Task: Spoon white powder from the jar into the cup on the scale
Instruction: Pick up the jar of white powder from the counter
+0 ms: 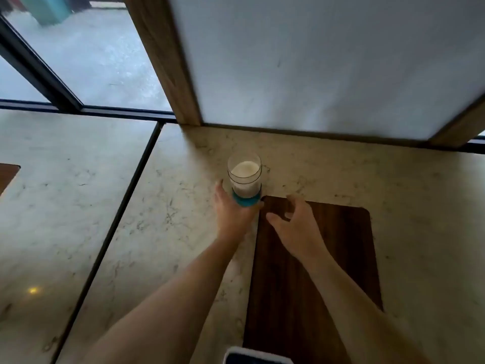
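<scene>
Your left hand [231, 208] has its fingers wrapped around the teal base of a clear jar [244, 177], the thumb lying up its left side. The jar stands upright on the pale marble counter [170, 211], open at the top and nearly full of white powder [244, 169]. Your right hand [296, 222] hovers just beside it with fingers spread and curled, holding nothing, above the far left corner of a dark wooden board [328, 258]. The jar sits just beyond that corner. A white-edged device [258, 357] shows at the bottom edge; what it is you cannot tell.
</scene>
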